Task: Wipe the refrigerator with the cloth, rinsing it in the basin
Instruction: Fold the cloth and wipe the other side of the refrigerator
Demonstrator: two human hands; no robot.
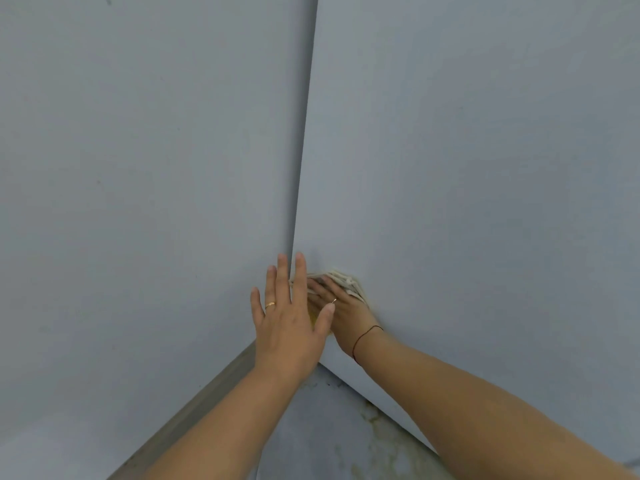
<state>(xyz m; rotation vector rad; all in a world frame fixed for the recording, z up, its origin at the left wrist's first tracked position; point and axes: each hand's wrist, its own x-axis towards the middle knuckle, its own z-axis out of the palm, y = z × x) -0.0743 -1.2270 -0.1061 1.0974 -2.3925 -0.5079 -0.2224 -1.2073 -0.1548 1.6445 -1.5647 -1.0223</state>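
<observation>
Refrigerator panel (pixel 450 168), right grip (pixel 341 315) flat on cloth (pixel 341 277)

Two hands: left hand (pixel 287 323), right hand (pixel 343 306); one cloth (pixel 341 277); two rings (pixel 270 304).

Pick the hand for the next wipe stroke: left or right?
Right, most likely. The right hand presses the cloth against the grey panel; the left hand lies bare and flat beside it, holding nothing.

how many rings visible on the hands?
2. One gold ring on the left hand, which lies open and flat; a second gold ring on the right hand, pressing the cloth. The left hand overlaps the right hand, so others may be hidden.
</observation>
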